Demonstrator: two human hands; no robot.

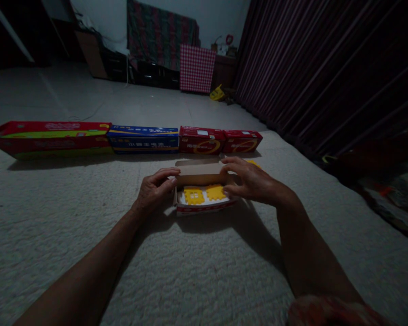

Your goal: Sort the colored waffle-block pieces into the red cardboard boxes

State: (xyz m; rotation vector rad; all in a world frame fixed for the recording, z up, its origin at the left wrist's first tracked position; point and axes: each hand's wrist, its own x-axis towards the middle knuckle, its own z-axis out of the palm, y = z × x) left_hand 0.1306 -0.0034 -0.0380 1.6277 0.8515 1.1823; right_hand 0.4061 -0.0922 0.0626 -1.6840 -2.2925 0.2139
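Note:
A small cardboard box [206,209] with a red and white front lies on the quilted cover, its lid [200,169] raised at the back and showing plain brown inside. Two flat yellow toy building pieces with notched edges are inside: one with a window-like cutout [194,196] on the left, another [216,192] on the right. My left hand [156,185] grips the box's left end by the lid, thumb and fingers closed. At the right end, my right hand [246,179] has its fingers on the lid's edge and its thumb low beside the right piece.
Behind the box stands a row of cartons: a long red and green one [61,141], a blue one [143,139] and two red ones [201,140]. Something yellow [254,163] shows behind my right hand. A dark curtain [326,68] hangs at right.

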